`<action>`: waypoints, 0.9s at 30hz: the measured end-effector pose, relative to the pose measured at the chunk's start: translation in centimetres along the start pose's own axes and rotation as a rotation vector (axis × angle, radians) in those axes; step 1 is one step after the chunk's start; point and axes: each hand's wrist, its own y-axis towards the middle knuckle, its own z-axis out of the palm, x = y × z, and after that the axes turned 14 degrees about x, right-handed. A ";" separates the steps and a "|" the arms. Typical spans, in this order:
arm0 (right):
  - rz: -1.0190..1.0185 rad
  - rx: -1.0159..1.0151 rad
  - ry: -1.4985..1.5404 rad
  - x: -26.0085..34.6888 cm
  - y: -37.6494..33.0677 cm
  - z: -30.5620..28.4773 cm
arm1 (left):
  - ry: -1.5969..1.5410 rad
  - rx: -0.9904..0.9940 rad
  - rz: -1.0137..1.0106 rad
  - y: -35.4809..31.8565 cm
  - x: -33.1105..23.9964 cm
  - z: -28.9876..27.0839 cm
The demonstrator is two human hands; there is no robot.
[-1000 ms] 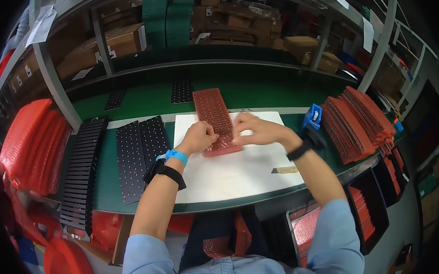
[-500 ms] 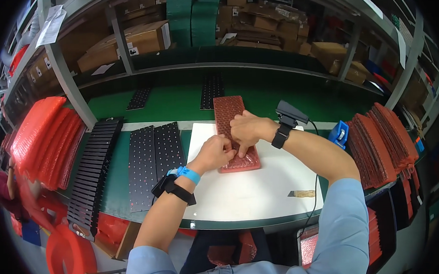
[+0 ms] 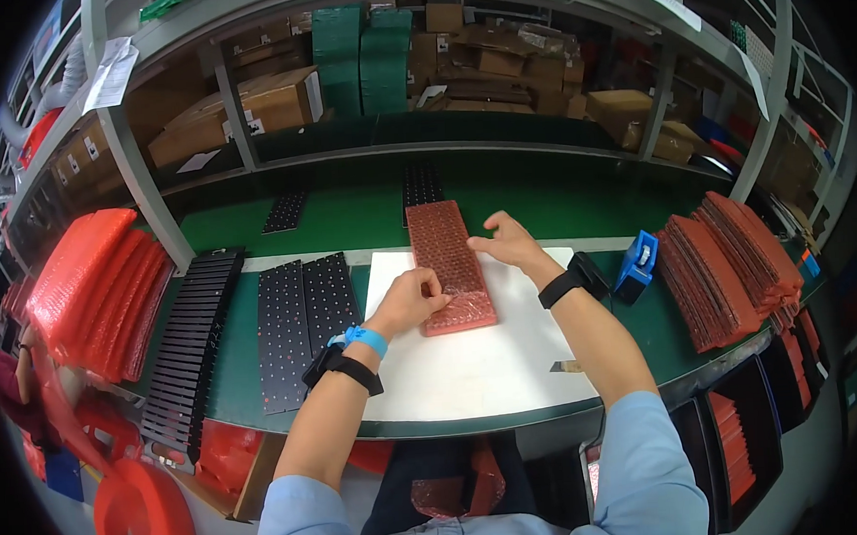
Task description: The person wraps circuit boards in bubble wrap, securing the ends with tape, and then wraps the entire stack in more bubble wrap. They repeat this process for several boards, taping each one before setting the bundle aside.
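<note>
A flat package in red bubble wrap (image 3: 447, 242) lies lengthwise on a white sheet (image 3: 415, 384), its far end reaching past the sheet. My left hand (image 3: 409, 302) is closed at the package's near left side, fingertips pinching the edge of the bubble wrap; what lies under the fingers is partly hidden. Off the package's right edge, my right hand (image 3: 511, 241) holds nothing, thumb and forefinger apart. A cutter blade (image 3: 566, 366) lies on the sheet by my right forearm, which partly hides it.
Black dotted panels (image 3: 282, 333) and a slotted black panel (image 3: 192, 343) lie left. Red bubble-wrap pouches (image 3: 85, 285) stack at far left, wrapped packages (image 3: 705, 282) at right. A blue tape dispenser (image 3: 637, 268) stands right. Behind runs a green surface (image 3: 347, 199) under a metal frame.
My right hand has lifted off the package and moved right, its fingers opening. My left hand stays at the wrap's edge. The view has shifted slightly.
</note>
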 end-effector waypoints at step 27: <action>-0.644 0.233 1.526 4.8 -20.9 5.1 | -0.791 0.028 0.601 -11.5 -13.6 6.6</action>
